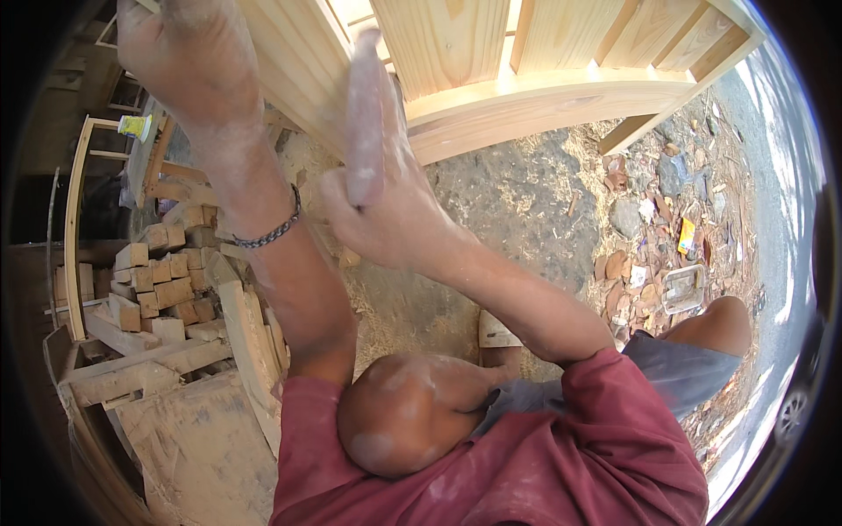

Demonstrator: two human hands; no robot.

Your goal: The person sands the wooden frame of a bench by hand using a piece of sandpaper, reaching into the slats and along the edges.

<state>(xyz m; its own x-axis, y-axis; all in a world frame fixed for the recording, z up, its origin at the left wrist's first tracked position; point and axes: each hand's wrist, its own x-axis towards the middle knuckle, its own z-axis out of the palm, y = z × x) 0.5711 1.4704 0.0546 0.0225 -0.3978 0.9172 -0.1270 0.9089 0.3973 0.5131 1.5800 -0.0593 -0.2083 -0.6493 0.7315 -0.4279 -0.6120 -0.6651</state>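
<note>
My right hand [381, 206] is closed around a long, dusty purplish-grey strip [364, 123], which lies against the pale wooden panel piece [294, 61]. The strip is slightly blurred, and its exact kind cannot be made out. At the upper left, my left hand [189, 57] is closed, with its fingers partly cut off by the picture's edge. What it grips is hidden; a sliver of something pale shows beside it. Pale dust coats both hands, and a dark braided bracelet [267, 232] circles my left wrist. The slatted wooden frame [544, 110] stands in front of me.
Wood offcuts [162, 280] are piled at the left, near boards and a dusty panel [197, 447]. My bent knee [403, 412] is close below my arms. Shavings cover the ground [517, 202]. Rubble and a clear plastic tray [683, 289] lie at the right beside the road [781, 175].
</note>
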